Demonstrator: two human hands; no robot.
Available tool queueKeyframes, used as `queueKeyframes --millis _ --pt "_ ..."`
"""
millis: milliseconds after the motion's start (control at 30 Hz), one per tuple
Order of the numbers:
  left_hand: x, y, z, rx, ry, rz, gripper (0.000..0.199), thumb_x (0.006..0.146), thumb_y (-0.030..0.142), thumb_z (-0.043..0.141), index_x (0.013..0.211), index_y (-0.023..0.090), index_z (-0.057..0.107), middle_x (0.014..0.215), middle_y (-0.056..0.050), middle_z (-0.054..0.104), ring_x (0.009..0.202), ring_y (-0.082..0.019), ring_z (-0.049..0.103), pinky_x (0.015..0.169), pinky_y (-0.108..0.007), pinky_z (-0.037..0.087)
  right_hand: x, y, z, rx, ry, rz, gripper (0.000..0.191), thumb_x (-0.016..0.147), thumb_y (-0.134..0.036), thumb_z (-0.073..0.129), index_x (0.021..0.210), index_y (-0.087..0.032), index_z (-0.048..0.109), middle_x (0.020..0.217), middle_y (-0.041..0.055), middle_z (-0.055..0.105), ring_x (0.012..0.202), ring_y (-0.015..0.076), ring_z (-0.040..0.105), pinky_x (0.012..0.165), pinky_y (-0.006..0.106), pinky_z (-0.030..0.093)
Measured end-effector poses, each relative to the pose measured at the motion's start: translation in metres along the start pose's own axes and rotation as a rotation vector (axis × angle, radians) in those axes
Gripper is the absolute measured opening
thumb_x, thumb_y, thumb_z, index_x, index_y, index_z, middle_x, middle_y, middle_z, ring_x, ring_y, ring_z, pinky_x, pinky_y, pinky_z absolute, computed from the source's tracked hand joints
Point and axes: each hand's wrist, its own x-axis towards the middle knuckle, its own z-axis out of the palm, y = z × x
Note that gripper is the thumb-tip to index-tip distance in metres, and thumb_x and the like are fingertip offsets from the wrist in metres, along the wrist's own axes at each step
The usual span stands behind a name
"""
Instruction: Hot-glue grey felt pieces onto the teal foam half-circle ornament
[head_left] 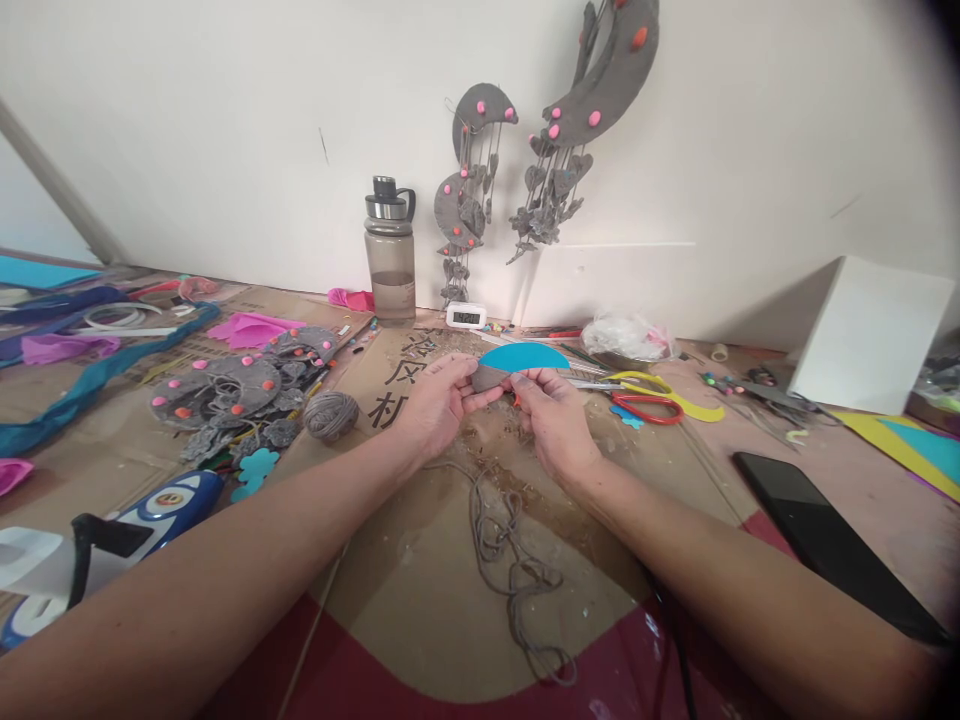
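Observation:
Between my two hands is a blue crescent-like or half-round flat piece [529, 356], its lower left part covered in grey. My left hand [442, 405] pinches its left end with thumb and fingers. My right hand [555, 420] grips its lower edge near the middle, fingers partly hidden. Loose grey yarn [491, 540] trails below my hands over the cardboard [420, 590]; whether it joins the piece is hidden. A grey yarn ball [331, 415] sits left of my left hand. Just beyond my right hand lie scissors [651, 406] with red on the handles.
Finished-looking grey crescents with pink and orange dots [217, 388] lie at left; similar hangings [600, 110] are on the wall. A water bottle [390, 260] and small clock [466, 316] stand behind. A phone [825, 530] lies right, a blue-and-white tape dispenser-like object [172, 505] left.

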Motion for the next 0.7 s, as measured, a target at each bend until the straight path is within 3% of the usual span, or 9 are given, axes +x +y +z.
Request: queueKeyframes --millis 467,700 --pt "0.0003 -0.0007 -0.0008 -0.024 -0.013 -0.041 0.008 0.074 0.02 0.06 0.08 0.015 0.057 0.088 -0.005 0.069 0.086 -0.017 0.067 0.085 -0.038 0.055 -0.0016 -0.0008 0.0007 0.067 -0.014 0.011 0.023 0.071 -0.041 0.064 0.074 -0.019 0.058 0.067 -0.0036 0.059 0.048 0.0068 0.04 0.048 0.023 0.031" --pt "-0.0003 -0.0016 0.0037 -0.025 -0.03 -0.001 0.012 0.072 0.017 0.064 0.079 0.015 0.055 0.087 -0.005 0.067 0.085 -0.016 0.067 0.085 -0.037 0.055 0.0 -0.0022 0.0001 0.028 0.017 0.002 0.022 0.074 -0.041 0.061 0.073 -0.02 0.057 0.055 -0.0061 0.047 0.048 0.0082 0.039 0.049 0.023 0.031"
